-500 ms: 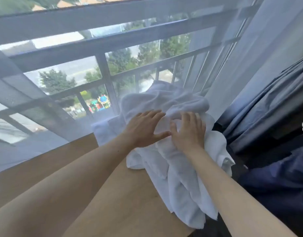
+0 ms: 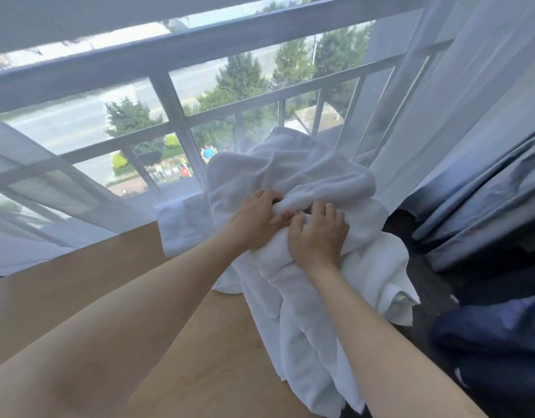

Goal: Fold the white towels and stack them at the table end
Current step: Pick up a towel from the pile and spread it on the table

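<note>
Fingers (image 2: 269,197) of the left hand (image 2: 254,220) now curl into a raised ridge of white cloth, where half a second ago they lay flat and spread on top of it; the right hand (image 2: 319,233) has done the same, its fingers (image 2: 323,211) bunching the fabric just beside the left thumb. Both hands therefore grasp the crumpled towel (image 2: 293,179), touching one another at the middle of the heap. This shift from pressing to gripping suggests the person is gathering the towel to lift and shake it out, so folding has barely begun. The towel pile sits at the far right corner of the wooden desk (image 2: 115,285), part of it drooping over the desk's right edge. A flatter white towel (image 2: 177,230) lies just left of the heap. Beyond are sheer curtains (image 2: 43,206), a window railing (image 2: 176,116), and trees outside.
</note>
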The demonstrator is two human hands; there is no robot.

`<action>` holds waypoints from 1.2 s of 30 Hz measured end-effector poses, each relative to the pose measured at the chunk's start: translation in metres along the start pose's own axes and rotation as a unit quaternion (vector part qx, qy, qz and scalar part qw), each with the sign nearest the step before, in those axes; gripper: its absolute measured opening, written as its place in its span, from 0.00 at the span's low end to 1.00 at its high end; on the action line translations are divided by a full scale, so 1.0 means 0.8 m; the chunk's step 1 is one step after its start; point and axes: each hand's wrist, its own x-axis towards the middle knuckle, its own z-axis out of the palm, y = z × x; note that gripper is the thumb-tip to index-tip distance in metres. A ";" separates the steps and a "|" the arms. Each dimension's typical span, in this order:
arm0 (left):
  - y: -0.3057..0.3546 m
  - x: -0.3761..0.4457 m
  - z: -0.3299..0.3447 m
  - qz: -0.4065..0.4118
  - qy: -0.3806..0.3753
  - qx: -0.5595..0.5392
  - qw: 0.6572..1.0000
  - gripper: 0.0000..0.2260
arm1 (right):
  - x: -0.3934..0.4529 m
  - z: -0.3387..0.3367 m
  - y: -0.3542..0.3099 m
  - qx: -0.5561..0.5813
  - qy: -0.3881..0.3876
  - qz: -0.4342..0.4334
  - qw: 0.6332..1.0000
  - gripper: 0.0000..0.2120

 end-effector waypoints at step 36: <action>-0.102 -0.359 -0.222 -0.048 0.378 0.137 0.914 0.20 | -0.173 -0.067 -0.291 0.206 -0.069 -0.488 0.846 0.12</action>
